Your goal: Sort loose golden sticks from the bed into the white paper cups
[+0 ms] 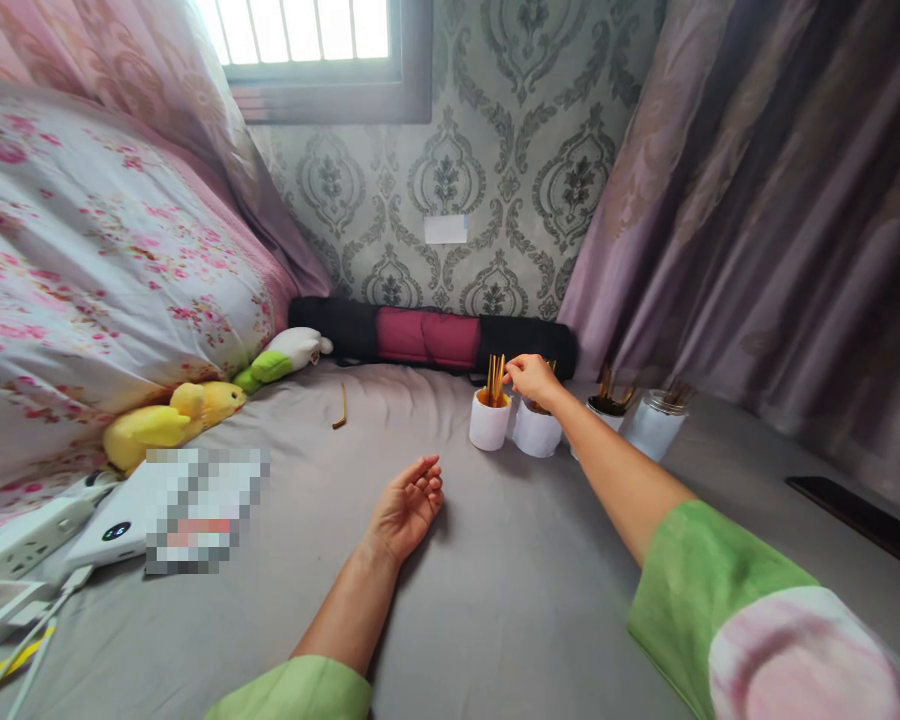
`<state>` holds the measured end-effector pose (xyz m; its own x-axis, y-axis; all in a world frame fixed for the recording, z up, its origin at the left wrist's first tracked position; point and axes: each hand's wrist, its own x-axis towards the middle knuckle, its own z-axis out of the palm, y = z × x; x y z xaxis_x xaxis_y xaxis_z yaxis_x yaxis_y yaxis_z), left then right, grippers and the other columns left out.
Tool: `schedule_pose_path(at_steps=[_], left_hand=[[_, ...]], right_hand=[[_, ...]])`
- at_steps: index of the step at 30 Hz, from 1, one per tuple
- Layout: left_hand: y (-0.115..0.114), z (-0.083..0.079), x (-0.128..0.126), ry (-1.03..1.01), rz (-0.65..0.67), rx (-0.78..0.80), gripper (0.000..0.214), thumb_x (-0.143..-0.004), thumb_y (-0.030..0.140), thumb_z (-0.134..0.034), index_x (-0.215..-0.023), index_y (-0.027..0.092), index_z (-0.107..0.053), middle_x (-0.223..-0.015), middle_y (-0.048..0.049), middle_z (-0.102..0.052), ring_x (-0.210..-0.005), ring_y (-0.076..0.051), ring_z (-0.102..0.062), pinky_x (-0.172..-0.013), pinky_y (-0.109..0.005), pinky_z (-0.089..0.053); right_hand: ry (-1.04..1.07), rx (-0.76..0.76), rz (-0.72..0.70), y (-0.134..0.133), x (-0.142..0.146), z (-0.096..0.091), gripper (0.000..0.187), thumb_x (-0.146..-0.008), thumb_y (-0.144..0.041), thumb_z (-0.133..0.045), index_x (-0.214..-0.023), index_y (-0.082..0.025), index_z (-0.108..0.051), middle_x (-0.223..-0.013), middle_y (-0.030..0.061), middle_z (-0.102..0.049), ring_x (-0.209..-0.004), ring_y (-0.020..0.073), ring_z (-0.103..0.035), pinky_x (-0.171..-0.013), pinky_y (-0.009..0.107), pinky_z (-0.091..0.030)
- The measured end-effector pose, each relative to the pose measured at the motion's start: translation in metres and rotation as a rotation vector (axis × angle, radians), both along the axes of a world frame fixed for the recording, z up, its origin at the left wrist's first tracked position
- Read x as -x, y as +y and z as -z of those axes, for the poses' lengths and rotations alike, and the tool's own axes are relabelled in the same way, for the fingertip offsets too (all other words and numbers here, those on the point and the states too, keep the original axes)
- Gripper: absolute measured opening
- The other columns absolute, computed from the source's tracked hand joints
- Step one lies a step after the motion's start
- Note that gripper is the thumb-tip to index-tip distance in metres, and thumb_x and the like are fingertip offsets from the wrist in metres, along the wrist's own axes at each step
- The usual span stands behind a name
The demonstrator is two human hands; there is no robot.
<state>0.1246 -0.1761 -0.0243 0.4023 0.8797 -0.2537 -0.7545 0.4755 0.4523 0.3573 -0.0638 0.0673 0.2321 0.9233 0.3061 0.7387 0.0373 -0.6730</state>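
R hand [532, 380] is above 2nd cup [536, 432], just beside gold sticks [496, 378] standing in leftmost white cup [490, 425]; can't tell if its grip pinches one. L hand [409, 507] palm up, grip loosely spread, half-curled. Bent stick [344, 405] lies on grey sheet [510, 600], L side.

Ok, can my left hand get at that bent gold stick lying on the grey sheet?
Probably yes. Your left hand looks empty, and only grey sheet shows between it and the bent gold stick, which lies farther forward and to its left, so some stretching seems likely.
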Motion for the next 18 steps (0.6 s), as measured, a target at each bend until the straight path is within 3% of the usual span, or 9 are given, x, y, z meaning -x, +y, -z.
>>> schedule_pose_path(at_steps=[10, 18], left_hand=[[0.0002, 0.0003, 0.0004, 0.004, 0.000, 0.004, 0.012, -0.075, 0.013, -0.053, -0.085, 0.007, -0.057, -0.069, -0.0044, -0.057, -0.054, -0.006, -0.050, -0.046, -0.017, -0.041], [-0.0006, -0.0007, -0.0005, 0.010, -0.004, 0.003, 0.013, -0.075, 0.013, -0.053, -0.085, 0.007, -0.057, -0.069, -0.0044, -0.057, -0.054, -0.006, -0.050, -0.046, -0.017, -0.041]], right_hand=[[-0.007, 0.015, 0.007, -0.0007, -0.0051, 0.0040, 0.018, -0.077, -0.020, -0.047, -0.079, -0.013, -0.063, -0.070, 0.0045, -0.067, -0.042, 0.0049, -0.052, -0.042, 0.014, -0.036], [-0.097, 0.011, 0.035, 0.0058, -0.0056, 0.0106, 0.018, -0.070, -0.029, -0.055, -0.075, -0.016, -0.066, -0.070, 0.0038, -0.066, -0.058, 0.0101, -0.058, -0.053, 0.018, -0.040]])
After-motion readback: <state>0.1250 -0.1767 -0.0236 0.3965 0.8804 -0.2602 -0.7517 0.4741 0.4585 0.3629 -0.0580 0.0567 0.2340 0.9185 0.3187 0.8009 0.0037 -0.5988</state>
